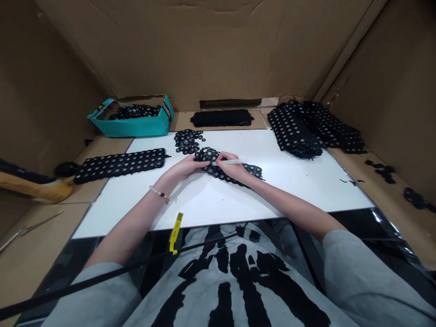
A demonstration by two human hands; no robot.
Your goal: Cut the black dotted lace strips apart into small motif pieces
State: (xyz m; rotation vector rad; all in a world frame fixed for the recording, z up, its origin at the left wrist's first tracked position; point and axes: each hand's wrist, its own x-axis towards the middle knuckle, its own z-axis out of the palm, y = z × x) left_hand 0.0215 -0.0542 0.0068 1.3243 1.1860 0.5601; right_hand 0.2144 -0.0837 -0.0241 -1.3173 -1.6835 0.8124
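Note:
In the middle of the white board, a black sheet (pixel 252 171) dotted with round grey discs lies under both hands. My left hand (pixel 188 166) has its thumb and fingers closed on the sheet's left end. A slim white pen-like tool (pixel 235 161) is pinched in my right hand (pixel 233 170), its tip pointing left at the discs near my left thumb. Fingers hide the exact contact point. Just beyond my left hand is a loose pile of small black rings with pale centres (pixel 186 141).
A teal box (pixel 136 127) of similar rings stands back left. A dotted sheet (pixel 121 165) lies left, black stacked sheets (pixel 221 118) at the back, dotted stacks (pixel 296 131) back right. Tweezers (pixel 41 224) and a yellow bottle (pixel 51 190) sit left. Cardboard walls (pixel 218 54) enclose the white board (pixel 204 204).

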